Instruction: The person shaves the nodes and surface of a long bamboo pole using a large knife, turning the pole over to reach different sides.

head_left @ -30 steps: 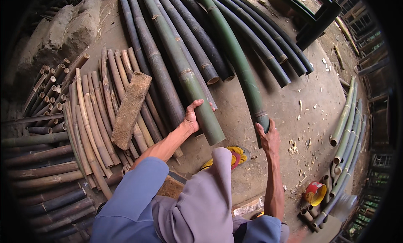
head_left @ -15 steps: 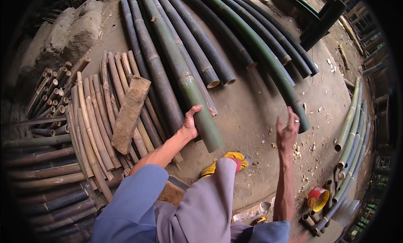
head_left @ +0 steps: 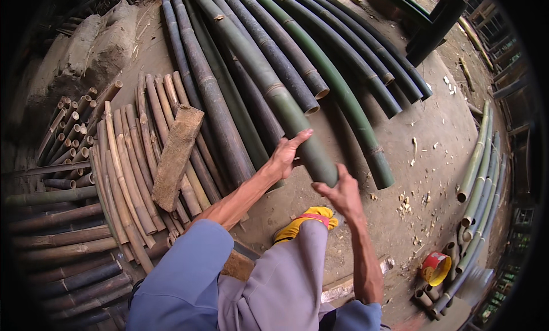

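Note:
A thick dull-green bamboo pole (head_left: 284,104) slants toward me from the far end of the row, its near end raised above the ground. My left hand (head_left: 287,155) is closed around its left side and underside, thumb on top. My right hand (head_left: 343,191) grips the near end from the right, with its thumb side against the rim; some fingers are hidden. To the right lies a brighter green bamboo pole (head_left: 341,96), apart from both hands. On the left, a dark bamboo pole (head_left: 214,111) lies close by.
Short cut bamboo pieces (head_left: 128,171) are stacked at the left, with a wooden block (head_left: 178,157) on top. My foot in a yellow shoe (head_left: 300,223) is below the pole. A red and yellow tin (head_left: 436,268) and bundled green poles (head_left: 479,182) lie right, beyond scattered chips.
My right hand has left the brighter green pole and moved left onto the near end of the held pole. That held pole has swung right, my left hand moving with it.

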Demonstrator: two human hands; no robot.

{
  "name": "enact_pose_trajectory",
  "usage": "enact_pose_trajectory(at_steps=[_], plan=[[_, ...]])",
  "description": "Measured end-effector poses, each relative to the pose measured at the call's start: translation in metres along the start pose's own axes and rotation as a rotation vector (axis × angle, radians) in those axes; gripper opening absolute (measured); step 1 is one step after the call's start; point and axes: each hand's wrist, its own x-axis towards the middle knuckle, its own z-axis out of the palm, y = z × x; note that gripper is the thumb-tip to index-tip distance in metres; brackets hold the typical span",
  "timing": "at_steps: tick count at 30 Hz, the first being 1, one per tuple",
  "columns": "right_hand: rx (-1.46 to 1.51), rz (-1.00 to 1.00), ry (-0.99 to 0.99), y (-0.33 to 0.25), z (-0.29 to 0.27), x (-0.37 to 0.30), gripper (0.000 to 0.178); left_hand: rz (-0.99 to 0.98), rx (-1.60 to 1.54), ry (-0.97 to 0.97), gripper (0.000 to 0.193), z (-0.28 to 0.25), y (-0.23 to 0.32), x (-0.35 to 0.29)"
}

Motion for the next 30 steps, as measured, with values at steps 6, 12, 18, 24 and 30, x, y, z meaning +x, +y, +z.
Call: enact_pose_trajectory(at_steps=[6,12,18,24,30], plan=[[-0.271,-0.004,0.158,0.05,-0.076,0.05,0.074,0.333,0.913,-0.344,0.044,0.05,-0.015,-0.002],[0.032,0.105,-0.003,0.072,-0.049,0.041,0.073,0.51,1.445,-0.459,0.032,-0.017,-0.024,-0.055],[0.151,0.078,0.025,0.068,-0.012,0.024,0.066,0.594,1.973,-0.383,0.045,-0.089,0.001,-0.082],[0.387,0.139,0.062,0.082,0.016,0.015,0.066,0.342,2.033,-0.404,0.068,-0.082,0.003,-0.072],[0.273,0.032,0.17,0.078,0.02,0.013,0.064,0.285,2.203,-0.336,0.065,-0.066,-0.022,-0.036]])
